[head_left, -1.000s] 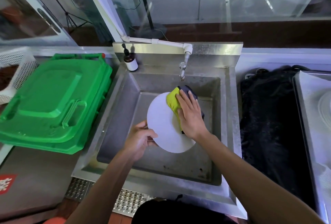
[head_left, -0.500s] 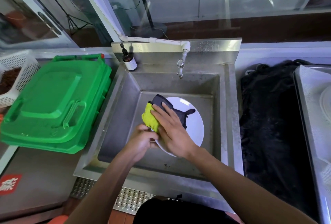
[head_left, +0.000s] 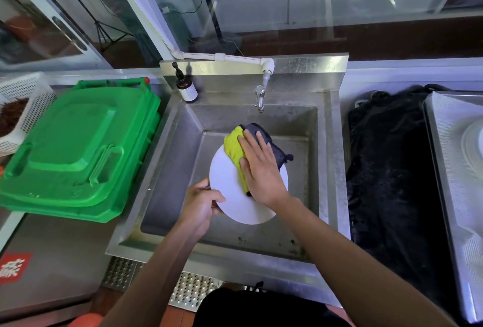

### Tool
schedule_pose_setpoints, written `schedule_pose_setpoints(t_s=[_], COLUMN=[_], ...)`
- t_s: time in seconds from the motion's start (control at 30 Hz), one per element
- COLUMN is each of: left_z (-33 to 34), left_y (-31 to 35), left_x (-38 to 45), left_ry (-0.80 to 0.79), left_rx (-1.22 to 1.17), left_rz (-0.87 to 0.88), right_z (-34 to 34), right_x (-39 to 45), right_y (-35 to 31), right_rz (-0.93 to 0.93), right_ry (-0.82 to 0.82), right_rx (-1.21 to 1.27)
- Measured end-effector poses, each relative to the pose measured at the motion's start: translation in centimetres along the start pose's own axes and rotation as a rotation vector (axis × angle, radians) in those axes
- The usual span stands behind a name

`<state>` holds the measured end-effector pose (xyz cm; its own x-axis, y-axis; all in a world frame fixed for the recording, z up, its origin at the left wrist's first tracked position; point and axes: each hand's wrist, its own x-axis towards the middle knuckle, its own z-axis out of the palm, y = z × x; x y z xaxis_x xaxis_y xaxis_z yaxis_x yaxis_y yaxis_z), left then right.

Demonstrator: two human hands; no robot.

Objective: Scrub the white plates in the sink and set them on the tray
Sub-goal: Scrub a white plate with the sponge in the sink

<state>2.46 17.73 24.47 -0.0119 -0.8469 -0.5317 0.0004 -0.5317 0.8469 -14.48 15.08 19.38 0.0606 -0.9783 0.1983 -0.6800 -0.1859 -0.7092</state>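
Left hand (head_left: 201,202) grips white plate (head_left: 235,196) at its left rim. Right hand (head_left: 261,169), fingers straight, presses cloth (head_left: 235,148) on the far half (tray (head_left: 444,169) lies well right).

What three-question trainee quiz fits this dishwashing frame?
1. True or false: the white plate is lying flat on the sink floor.
2. Which hand presses the yellow-and-grey cloth on the plate? A) left hand B) right hand
3. Fill in: the brown pump bottle stands on the sink's back ____ corner.

Key: 1. False; the left hand grips its rim and holds it tilted above the basin. 2. B, with flat fingers. 3. Left.
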Motion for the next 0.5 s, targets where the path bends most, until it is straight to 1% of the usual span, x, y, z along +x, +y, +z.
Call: schedule_pose_setpoints(t_s=[0.13, 0.33, 0.4, 0.5], left_z=[0.1, 0.8, 1.2, 1.6], left_y=[-0.3, -0.8, -0.7, -0.4], left_x=[0.0, 0.0, 0.1, 0.1], left_ry=[0.048, 0.115, 0.125, 0.138], left_rx=[-0.032, -0.081, -0.096, -0.131], left_rz=[0.009, 0.019, 0.013, 0.007], right_z=[0.4, 1.4, 1.7, 2.3], right_x=[-0.4, -2.4, -3.3, -4.7], right_y=[0.7, 0.5, 0.0, -0.9], right_rz=[0.152, 0.344, 0.372, 0.358], right_ry=[0.042, 0.011, 0.007, 0.017], right_rx=[0.007, 0.038, 0.065, 0.090])
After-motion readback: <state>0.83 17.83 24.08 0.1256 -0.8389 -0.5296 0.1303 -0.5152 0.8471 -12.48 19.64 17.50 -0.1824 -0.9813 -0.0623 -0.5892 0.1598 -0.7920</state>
